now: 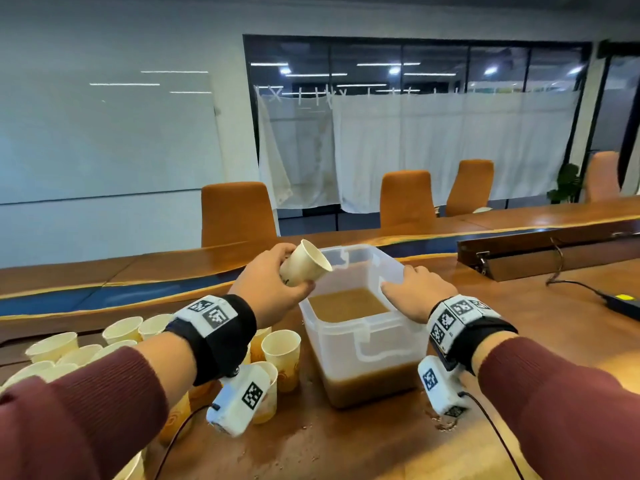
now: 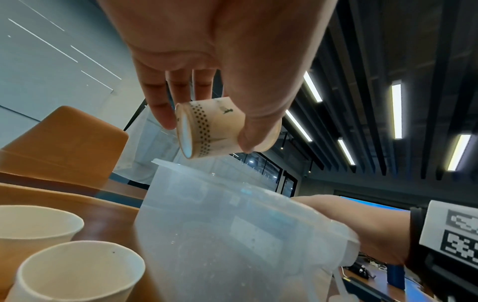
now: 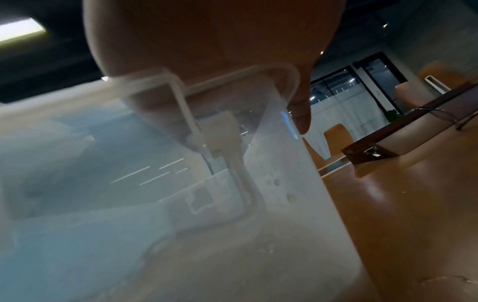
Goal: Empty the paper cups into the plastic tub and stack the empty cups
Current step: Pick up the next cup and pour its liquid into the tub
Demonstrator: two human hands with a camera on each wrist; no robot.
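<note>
My left hand grips a paper cup by its lower half and holds it tipped on its side, mouth toward the right, above the left rim of the clear plastic tub. The cup shows its dotted base in the left wrist view, pinched between thumb and fingers of the left hand. Brown liquid fills the tub's bottom. My right hand holds the tub's right rim, thumb inside and fingers outside; through the tub wall the right hand shows blurred.
Several paper cups stand at the left of the tub, one close to its left wall. A long wooden box and a black adapter with cable lie at the right. Orange chairs line the far side. Droplets dot the near table.
</note>
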